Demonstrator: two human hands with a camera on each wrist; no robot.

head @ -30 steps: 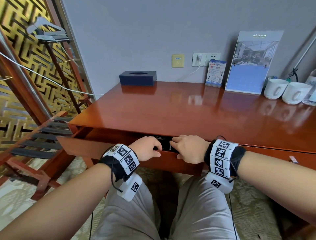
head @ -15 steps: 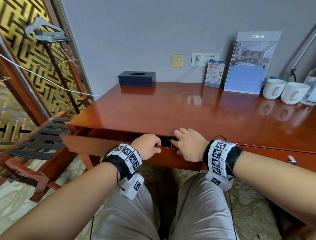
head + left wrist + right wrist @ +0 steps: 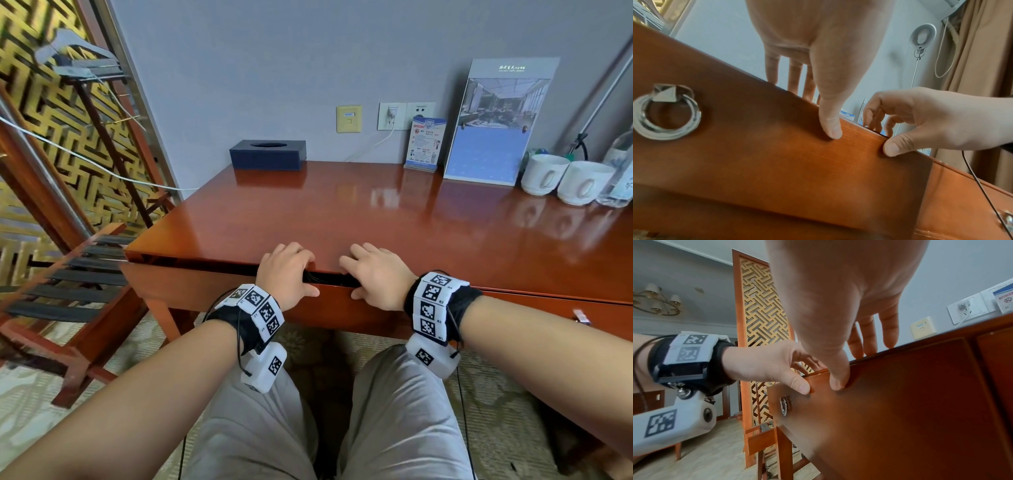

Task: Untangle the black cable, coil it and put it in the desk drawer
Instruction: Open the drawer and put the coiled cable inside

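Note:
The desk drawer (image 3: 212, 291) is pushed in almost flush; only a thin dark gap (image 3: 330, 278) shows between my hands. Something dark with thin strands lies in that gap, but I cannot tell whether it is the black cable. My left hand (image 3: 291, 270) has its fingers laid over the desk's front edge and its thumb (image 3: 830, 128) pressed on the drawer front (image 3: 777, 154). My right hand (image 3: 370, 270) lies the same way, thumb (image 3: 893, 147) against the drawer front (image 3: 900, 402) and fingers (image 3: 869, 340) on the desk top. Neither hand holds anything.
A metal ring handle (image 3: 666, 112) hangs on the drawer front left of my hands. A dark tissue box (image 3: 268, 155), a brochure stand (image 3: 493, 123), two white cups (image 3: 544, 174) and a bottle (image 3: 621, 171) line the desk's back. A wooden luggage rack (image 3: 78, 274) stands left.
The drawer has slid inward from well open to nearly flush. Both hands moved forward with it, their fingers now lying on the desk top.

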